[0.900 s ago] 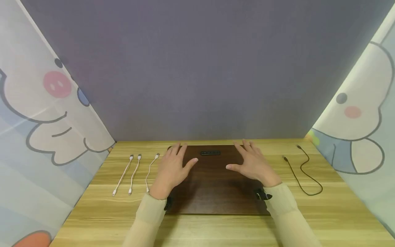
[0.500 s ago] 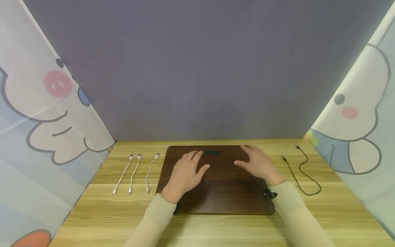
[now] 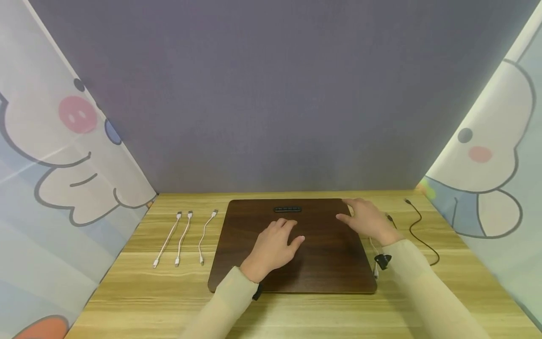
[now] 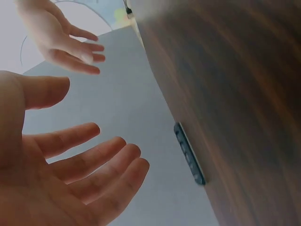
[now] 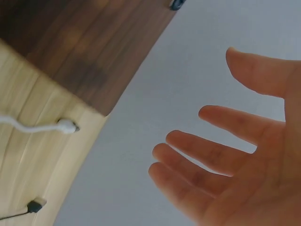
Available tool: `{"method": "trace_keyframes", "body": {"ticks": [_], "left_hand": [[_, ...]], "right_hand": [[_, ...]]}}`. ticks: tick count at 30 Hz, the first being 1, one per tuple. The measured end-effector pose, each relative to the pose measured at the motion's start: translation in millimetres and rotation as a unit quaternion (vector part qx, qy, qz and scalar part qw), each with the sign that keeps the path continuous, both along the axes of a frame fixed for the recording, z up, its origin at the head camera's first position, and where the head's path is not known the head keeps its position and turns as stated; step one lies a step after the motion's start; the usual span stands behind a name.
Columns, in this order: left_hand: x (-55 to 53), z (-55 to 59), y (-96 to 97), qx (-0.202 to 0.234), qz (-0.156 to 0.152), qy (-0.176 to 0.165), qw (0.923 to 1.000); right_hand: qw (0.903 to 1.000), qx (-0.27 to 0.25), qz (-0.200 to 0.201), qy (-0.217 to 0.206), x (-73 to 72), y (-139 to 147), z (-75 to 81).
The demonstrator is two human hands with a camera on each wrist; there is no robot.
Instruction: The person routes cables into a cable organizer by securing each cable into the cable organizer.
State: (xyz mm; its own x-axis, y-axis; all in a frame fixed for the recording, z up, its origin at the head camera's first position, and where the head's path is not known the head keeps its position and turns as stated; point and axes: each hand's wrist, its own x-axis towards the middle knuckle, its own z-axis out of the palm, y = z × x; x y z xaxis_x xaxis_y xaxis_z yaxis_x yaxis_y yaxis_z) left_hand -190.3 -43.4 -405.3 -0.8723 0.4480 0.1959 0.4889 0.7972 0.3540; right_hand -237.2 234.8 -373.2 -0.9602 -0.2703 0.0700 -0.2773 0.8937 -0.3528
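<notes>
A dark brown wooden board [image 3: 313, 263] lies on the table, and a small black slotted strip, apparently a cable holder [image 3: 287, 209], sits near its far edge. Above the board's middle hovers my left hand [image 3: 273, 247], fingers loosely spread and holding nothing. My right hand [image 3: 368, 220] is over the board's far right corner, also with nothing in it. In the right wrist view its fingers are apart, with a white cable [image 5: 35, 127] and a black cable [image 5: 19, 214] beyond them. The right forearm partly covers both cables in the head view.
Left of the board lie three short white USB cables, the nearest being a white cable [image 3: 202, 238]. A longer black cable [image 3: 417, 228] curves across the right side of the table [image 3: 457, 292]. A grey panel [image 3: 271, 103] stands behind, with cartoon-printed cloth on both sides.
Both hands have moved to the right, the left from the board's left edge to over its middle. A white cable by the board's right edge has come into view.
</notes>
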Motion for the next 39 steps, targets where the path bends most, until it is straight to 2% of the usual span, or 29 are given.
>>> {"method": "trace_keyframes", "body": {"ticks": [10,17,25,33,39], "left_hand": [[4.6,-1.7,30.7,0.028,-0.022,-0.047,0.9982],[8.1,-1.0,48.9,0.048,-0.036,-0.085,0.9946],[12.8,-4.6,69.5,0.029,-0.023,-0.079,0.9962],[14.6,-6.1,87.3,0.048,-0.039,-0.124,0.9904],[15.4,-8.1,97.3,0.052,-0.044,-0.143,0.9874]], "right_hand": [[0.9996,0.014,-0.005,-0.025,-17.6,19.0,-5.0],[0.9980,0.003,-0.014,-0.061,-24.5,29.7,-7.4],[0.9963,0.024,-0.039,-0.072,-37.2,43.8,-16.6],[0.9939,0.035,-0.041,-0.096,-49.8,52.3,-24.9],[0.9892,0.016,-0.045,-0.138,-56.4,55.5,-35.3]]}}
